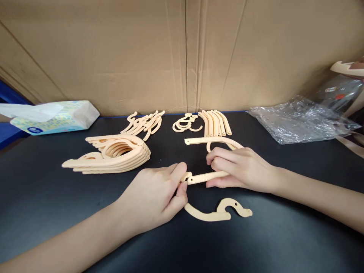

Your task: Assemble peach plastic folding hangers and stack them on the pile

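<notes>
My left hand [159, 193] is closed in a pinch on a small cream plastic hanger piece [186, 176], mostly hidden by the fingers. Its tip meets the holed end of a hanger arm [203, 177] that my right hand [241, 167] grips between thumb and fingers. A second curved arm [207, 140] extends from behind the right hand's fingers; whether it is joined to the gripped one I cannot tell. On the black table in front of the hands lie a loose curved hanger arm [210, 217] and a hanger hook [233, 204], close together.
Folded hangers [113, 163] are stacked at left. Behind lie a pile of hanger arms [145, 123], several hooks [183, 124] and a row of arms [214, 123]. A tissue pack [54, 119] stands far left, a clear plastic bag [301, 119] right. Cardboard [127, 57] walls the back.
</notes>
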Demonstrator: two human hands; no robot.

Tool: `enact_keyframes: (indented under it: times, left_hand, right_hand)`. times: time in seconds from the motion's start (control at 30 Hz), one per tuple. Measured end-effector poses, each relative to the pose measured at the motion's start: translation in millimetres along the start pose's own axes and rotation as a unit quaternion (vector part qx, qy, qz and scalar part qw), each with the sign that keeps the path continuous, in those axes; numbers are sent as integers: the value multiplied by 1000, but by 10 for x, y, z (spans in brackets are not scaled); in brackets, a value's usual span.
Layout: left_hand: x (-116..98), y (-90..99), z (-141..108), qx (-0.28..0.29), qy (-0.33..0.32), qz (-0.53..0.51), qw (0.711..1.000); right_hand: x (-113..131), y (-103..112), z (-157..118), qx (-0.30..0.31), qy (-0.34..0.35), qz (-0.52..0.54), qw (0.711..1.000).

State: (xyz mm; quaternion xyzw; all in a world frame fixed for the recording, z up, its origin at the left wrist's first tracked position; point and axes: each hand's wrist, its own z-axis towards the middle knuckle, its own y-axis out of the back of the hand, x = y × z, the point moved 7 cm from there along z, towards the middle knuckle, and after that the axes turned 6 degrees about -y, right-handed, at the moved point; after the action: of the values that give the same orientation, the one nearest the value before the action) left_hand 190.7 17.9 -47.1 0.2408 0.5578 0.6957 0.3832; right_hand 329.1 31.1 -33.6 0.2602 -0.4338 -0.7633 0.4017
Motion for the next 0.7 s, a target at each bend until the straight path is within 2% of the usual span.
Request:
enact_keyframes:
  times: [0.3, 0.7]
  left_hand:
    - [-11, -3, -8, -9, -30, 58, 998]
    - [-123, 26, 31, 9, -64, 132, 989]
  right_hand:
    - [41, 2, -13, -12, 14, -45, 999]
    - [67, 29, -17, -21, 29, -35, 999]
